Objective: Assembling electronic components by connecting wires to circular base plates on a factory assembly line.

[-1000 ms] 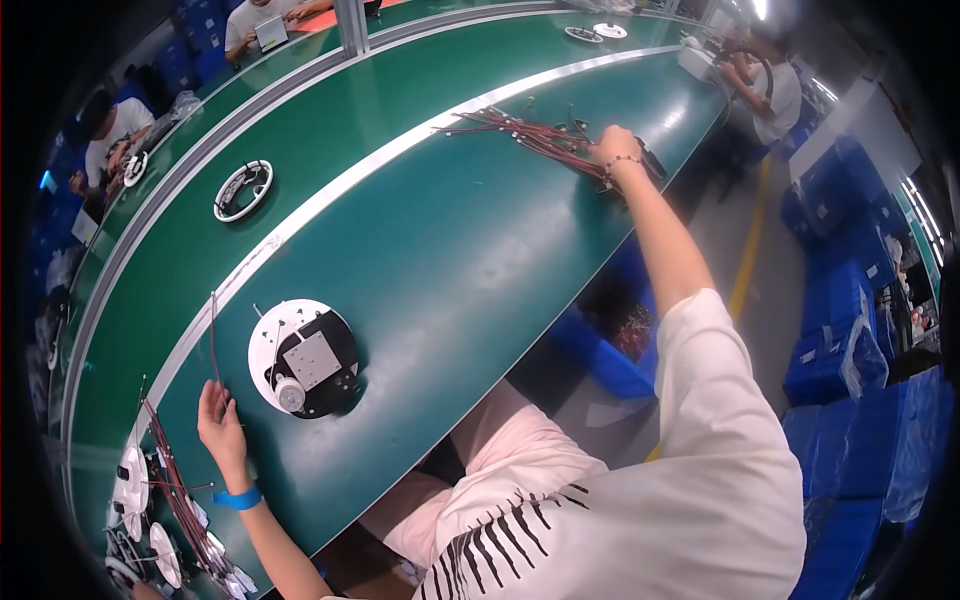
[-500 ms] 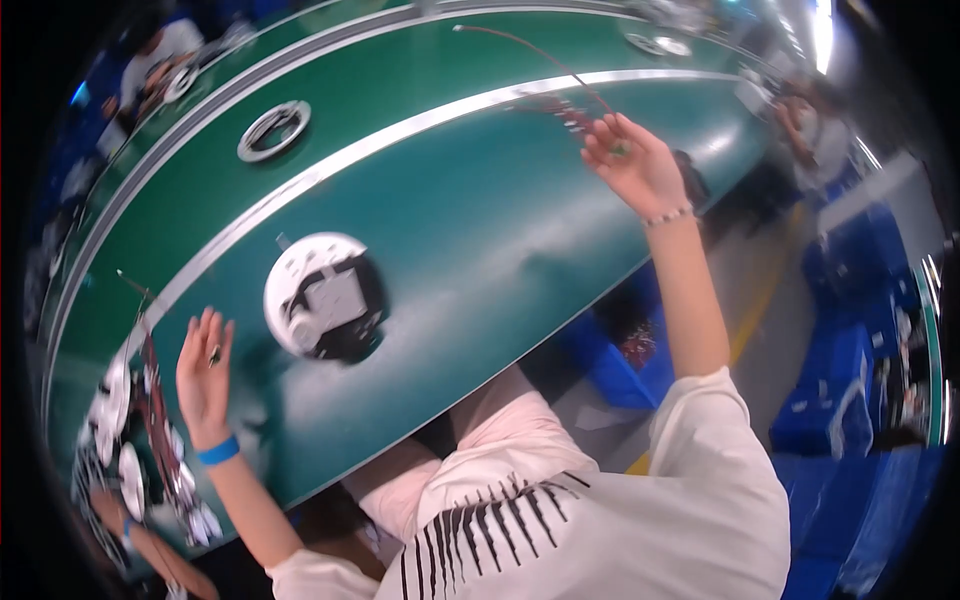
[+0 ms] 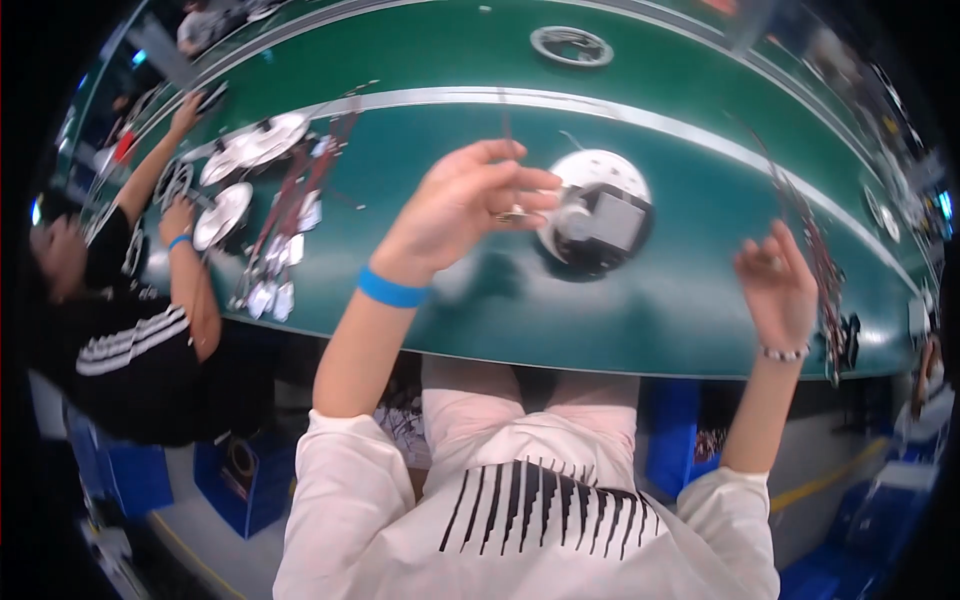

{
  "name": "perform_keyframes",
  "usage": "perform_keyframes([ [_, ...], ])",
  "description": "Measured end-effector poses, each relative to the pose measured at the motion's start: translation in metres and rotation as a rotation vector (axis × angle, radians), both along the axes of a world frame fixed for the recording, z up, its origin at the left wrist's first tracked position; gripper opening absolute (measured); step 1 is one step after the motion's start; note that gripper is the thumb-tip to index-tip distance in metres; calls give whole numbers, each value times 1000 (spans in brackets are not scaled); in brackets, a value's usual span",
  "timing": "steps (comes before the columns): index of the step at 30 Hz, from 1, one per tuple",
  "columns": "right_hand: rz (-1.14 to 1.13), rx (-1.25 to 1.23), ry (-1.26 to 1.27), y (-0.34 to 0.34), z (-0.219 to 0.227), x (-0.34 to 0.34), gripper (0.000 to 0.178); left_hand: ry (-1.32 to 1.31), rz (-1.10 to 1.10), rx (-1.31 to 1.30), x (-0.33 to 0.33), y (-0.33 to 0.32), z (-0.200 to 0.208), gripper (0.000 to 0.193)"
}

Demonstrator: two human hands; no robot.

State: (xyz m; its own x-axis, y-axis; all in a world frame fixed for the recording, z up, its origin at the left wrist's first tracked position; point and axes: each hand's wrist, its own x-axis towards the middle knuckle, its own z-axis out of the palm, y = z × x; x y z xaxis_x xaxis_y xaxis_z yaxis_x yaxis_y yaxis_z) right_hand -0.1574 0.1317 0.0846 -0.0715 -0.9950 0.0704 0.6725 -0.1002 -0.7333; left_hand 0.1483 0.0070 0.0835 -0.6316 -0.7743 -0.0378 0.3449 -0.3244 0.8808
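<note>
My left hand [image 3: 465, 205], with a blue band at the wrist, is raised over the bench, fingers curled in a loose pinch. A small metallic piece shows between its fingers, and a thin dark red wire [image 3: 506, 118] rises from behind them. Just right of the fingertips lies a round white housing [image 3: 597, 167], partly black, with a grey rectangular box [image 3: 618, 222] and a small round part on it. My right hand [image 3: 780, 290], wearing a beaded bracelet, is smeared by motion. Its fingers are bent around a thin reddish wire [image 3: 771, 165] running up and away; a small piece shows at the fingers.
Wire bundles lie right [image 3: 822, 260] and left [image 3: 290, 215] on the green bench [image 3: 690, 310]. White discs [image 3: 225, 213] rest beside the left bundle. A white ring [image 3: 572, 46] sits beyond the white strip. A co-worker in black [image 3: 130, 340] works at left. Blue bins [image 3: 240, 485] stand below.
The view has swung right and levelled. My left hand has moved in beside the round housing. My right hand has come down from the far side, near the right wire bundle.
</note>
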Motion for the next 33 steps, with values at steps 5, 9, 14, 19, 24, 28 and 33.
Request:
perform_keyframes([
  [5,-63,-6,56,17,-16,-8,16,-647,457,-520,32,-26,-58,29],
  [9,-103,48,52,16,-29,-15,15,-1148,784,-1046,78,-49,-74,23],
  [14,-97,54,52,19,-37,-22,14,-1693,997,-646,157,-72,-42,26],
  [19,-113,70,75,21,-37,-21,14,-1770,632,-540,212,-101,-79,35],
  [24,-151,107,75,23,-40,-23,13,-1673,719,-564,218,-107,-76,24],
  [28,-149,101,74,25,-41,-27,13,-1734,768,-726,210,-101,-52,16],
  [33,-153,89,55,23,-42,-27,13,-1760,726,-924,212,-99,-30,17],
])
